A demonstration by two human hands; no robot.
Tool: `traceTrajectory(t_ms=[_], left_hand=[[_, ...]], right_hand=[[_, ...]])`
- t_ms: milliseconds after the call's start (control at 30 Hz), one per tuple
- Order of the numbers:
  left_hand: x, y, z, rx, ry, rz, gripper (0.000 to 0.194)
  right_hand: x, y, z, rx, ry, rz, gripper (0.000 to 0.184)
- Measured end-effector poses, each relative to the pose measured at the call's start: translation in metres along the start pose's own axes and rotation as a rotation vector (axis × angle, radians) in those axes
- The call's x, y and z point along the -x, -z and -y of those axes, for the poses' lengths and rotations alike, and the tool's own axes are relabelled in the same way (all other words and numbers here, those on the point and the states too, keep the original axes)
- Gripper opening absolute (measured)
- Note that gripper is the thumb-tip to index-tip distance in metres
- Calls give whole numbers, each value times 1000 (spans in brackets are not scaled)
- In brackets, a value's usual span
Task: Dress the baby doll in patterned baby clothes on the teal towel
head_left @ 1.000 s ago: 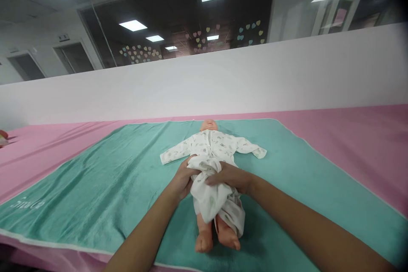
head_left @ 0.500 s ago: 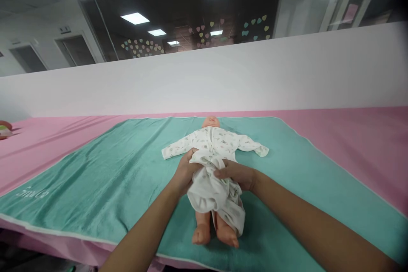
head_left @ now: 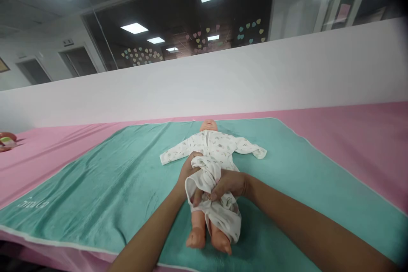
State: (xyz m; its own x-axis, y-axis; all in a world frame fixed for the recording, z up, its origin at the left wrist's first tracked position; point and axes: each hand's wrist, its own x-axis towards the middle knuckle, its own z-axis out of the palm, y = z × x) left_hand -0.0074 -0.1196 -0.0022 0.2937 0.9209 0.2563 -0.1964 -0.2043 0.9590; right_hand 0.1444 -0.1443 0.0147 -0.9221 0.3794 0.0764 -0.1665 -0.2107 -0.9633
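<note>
A baby doll (head_left: 209,125) lies on its back, head away from me and bare feet toward me. It wears a white printed baby top (head_left: 216,142) with both long sleeves spread out. Over its lower body and thighs a pair of white printed baby pants (head_left: 228,221) is bunched up. My left hand (head_left: 188,174) grips the gathered cloth from the left, some fingers showing inside the cloth opening. From the right, my right hand (head_left: 228,183) pinches the same cloth, thumb on top. The doll's lower legs and feet stick out below the cloth.
The doll rests on a teal blanket (head_left: 95,187) with white edging, laid over a pink cover (head_left: 357,136). A low white wall (head_left: 191,89) runs along the back, with dark glass above it. At the far left sits a small brown and green toy (head_left: 7,140).
Both hands have gathered the cloth more tightly, and fingers of my left hand now show through its opening. My right hand has shifted slightly toward me. The view has tilted a little.
</note>
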Motion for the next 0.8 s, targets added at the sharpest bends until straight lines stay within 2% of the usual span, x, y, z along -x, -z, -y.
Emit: traceTrajectory(t_ms=[100, 200, 333, 467, 533, 633, 733, 800], left_hand=[[-1, -1, -2, -122, -77, -6, 18], [1, 3, -11, -106, -6, 68, 24], [11, 17, -27, 22, 86, 236, 43], [26, 22, -43, -107, 83, 340, 71], [33, 15, -53, -281, 42, 319, 74], [41, 0, -66, -557, -20, 227, 61], [42, -8, -69, -659, 1, 185, 62], [39, -10, -62, -691, -16, 140, 63]], right_hand=[[0, 3, -4, -16, -12, -14, 16], [-2, 1, -5, -43, -3, -175, 25], [-7, -11, -4, 28, 39, -415, 22], [-12, -19, -8, 182, 92, -670, 17], [-14, -21, -12, 245, 180, -824, 14], [-16, -25, -14, 339, 304, -960, 14], [-15, -30, -15, 444, 302, -1016, 17], [-14, -31, -16, 534, 251, -1076, 16]])
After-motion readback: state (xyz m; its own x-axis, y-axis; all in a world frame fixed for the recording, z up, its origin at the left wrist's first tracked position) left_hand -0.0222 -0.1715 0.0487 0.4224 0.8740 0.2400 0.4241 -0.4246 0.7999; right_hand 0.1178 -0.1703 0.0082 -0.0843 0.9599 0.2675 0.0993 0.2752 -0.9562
